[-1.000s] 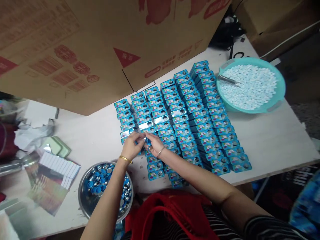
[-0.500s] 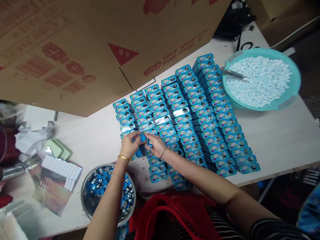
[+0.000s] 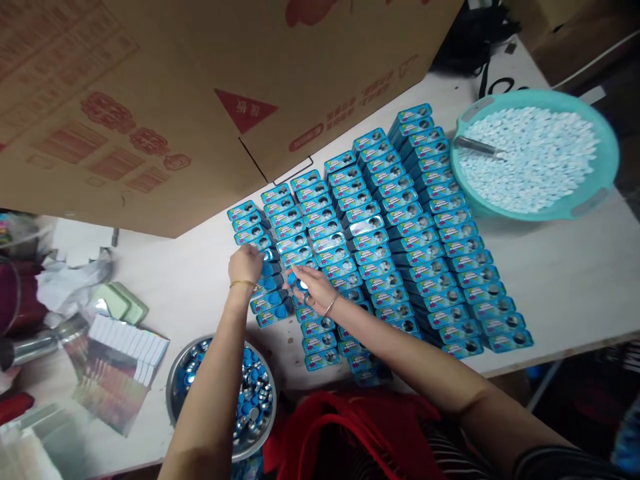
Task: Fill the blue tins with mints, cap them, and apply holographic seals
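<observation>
The pale table runs under nearly everything, with papers at its left and a dim, cluttered floor past its right edge. A big brown carton with red print stands along the far side and, I'd say, limits how far I can stretch. In front of it stand close rows of blue tins, each with a round spot at one end of its top; at the near end of the leftmost row those spots are covered in blue. A turquoise basin of pale pieces sits to the right of the rows, and a steel bowl of loose caps lies under my left forearm. My left hand is over the leftmost row, fingers bent at a single cap; whether I pinch it or only press on it, I cannot tell. My right hand grasps a few spare caps above the next row. To do this well, I'd set each one level over its opening, then push straight down, since a tilted one could jam and a sideways shove could knock neighbours askew. I'd hold the spares lightly, so they feed singly.
</observation>
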`<state>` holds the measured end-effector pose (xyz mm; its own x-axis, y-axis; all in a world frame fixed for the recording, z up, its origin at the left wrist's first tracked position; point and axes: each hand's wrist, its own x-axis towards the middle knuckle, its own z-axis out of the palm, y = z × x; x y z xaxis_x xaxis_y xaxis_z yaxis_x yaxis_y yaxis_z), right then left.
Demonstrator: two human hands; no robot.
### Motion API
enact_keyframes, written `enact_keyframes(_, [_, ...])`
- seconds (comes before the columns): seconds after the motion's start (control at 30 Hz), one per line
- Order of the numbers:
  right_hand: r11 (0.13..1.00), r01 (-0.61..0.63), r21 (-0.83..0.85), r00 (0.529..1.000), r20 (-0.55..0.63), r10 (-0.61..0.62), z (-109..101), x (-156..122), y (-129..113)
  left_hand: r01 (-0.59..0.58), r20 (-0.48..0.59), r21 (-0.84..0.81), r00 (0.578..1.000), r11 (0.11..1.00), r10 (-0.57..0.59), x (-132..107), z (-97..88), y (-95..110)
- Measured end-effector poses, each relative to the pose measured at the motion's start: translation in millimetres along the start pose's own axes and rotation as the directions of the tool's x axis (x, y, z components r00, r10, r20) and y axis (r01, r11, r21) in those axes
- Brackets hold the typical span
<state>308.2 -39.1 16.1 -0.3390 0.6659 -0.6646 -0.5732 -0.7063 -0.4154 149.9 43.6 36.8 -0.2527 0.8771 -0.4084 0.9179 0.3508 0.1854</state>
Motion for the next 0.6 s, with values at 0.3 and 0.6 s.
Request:
enact_keyframes(0.3, [0.996,0.039,-0.077,0.999,0.015,-0.038,6.7,1.1,-0.3,0.021,0.214,0.338,0.972,0.941,-0.098,20.3,-8.5,9.0])
enact_keyframes(0.6, [0.996,0.069,-0.056,0.997,-0.029,-0.071,16.8,-0.1,-9.2,-0.311,0.114,-0.249,0.931,0.917,0.346,-29.1,-11.2,3.4])
